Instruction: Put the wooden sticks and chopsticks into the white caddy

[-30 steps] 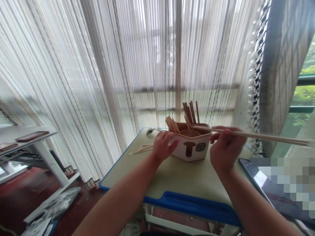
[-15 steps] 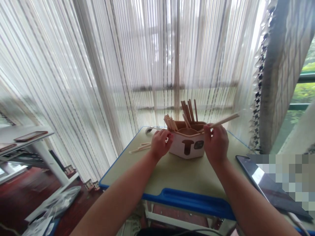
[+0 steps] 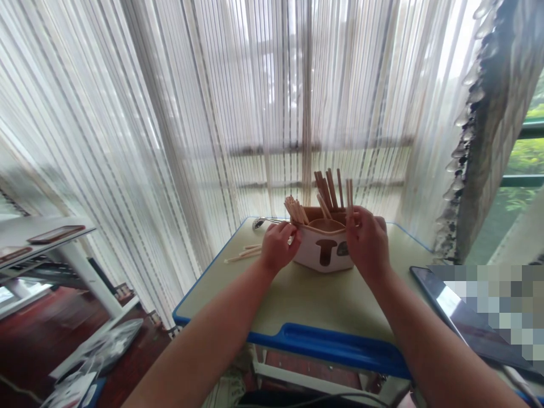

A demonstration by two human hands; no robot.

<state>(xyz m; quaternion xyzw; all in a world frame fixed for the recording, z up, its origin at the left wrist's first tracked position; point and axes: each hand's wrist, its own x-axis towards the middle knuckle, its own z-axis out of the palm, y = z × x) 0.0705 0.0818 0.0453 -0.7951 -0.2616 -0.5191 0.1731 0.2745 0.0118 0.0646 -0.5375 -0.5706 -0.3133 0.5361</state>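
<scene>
A white chopstick holder [image 3: 311,245] with a brown inside and a brown cut-out stands on the small table. Pale chopsticks [image 3: 296,209] fill its left compartment, and darker brown ones [image 3: 328,190] rise at the back. A round brown spoon or ladle head [image 3: 326,225] shows at the front of the opening. My left hand [image 3: 279,243] is closed at the holder's left wall, fingers curled on its edge. At the right rim my right hand [image 3: 369,237] pinches a pair of light chopsticks [image 3: 349,195], held nearly upright; their lower ends are hidden.
Left of the holder lie a few loose chopsticks [image 3: 244,253] and a metal slotted ladle [image 3: 259,222]. A dark tablet [image 3: 450,317] lies on the right. The table has a raised blue front edge [image 3: 335,345]. Sheer curtains [image 3: 272,102] hang close behind.
My right hand has turned the chopsticks from slanting out to the right to nearly upright, moving slightly left over the holder's right end. My left hand stays at the holder.
</scene>
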